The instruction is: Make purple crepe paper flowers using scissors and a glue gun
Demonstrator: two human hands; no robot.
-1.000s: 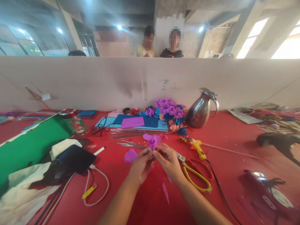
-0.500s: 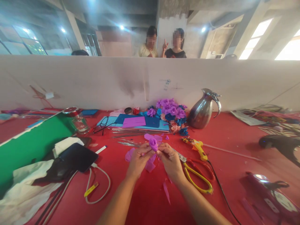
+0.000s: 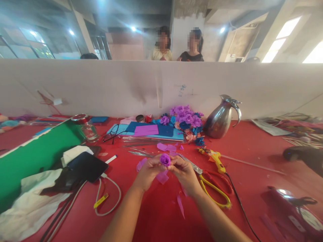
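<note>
A small purple paper rose [image 3: 165, 160] is pinched between both hands above the red table [image 3: 161, 215]. My left hand [image 3: 148, 170] grips its left side with thumb and fingers, and my right hand [image 3: 185, 173] holds the right side. The rolled petals face up toward me; the base is hidden by the fingertips. Loose purple paper petals [image 3: 163, 177] lie under and behind the hands, and a narrow purple strip [image 3: 181, 206] lies nearer to me. Beside my right hand are scissors [image 3: 214, 191] with red and yellow handles.
A yellow glue gun [image 3: 215, 160] and a metal jug [image 3: 220, 117] stand to the right. Finished paper flowers [image 3: 185, 117] and coloured paper sheets [image 3: 146, 130] lie behind. At left are a phone [image 3: 88, 166], a cable and a glass jar [image 3: 88, 129]. Two people are beyond the partition [image 3: 113, 87].
The rose has tipped toward me, so its spiral top shows more. Both hands stay on it and sit slightly lower. Behind the partition, one person's raised hand has come down.
</note>
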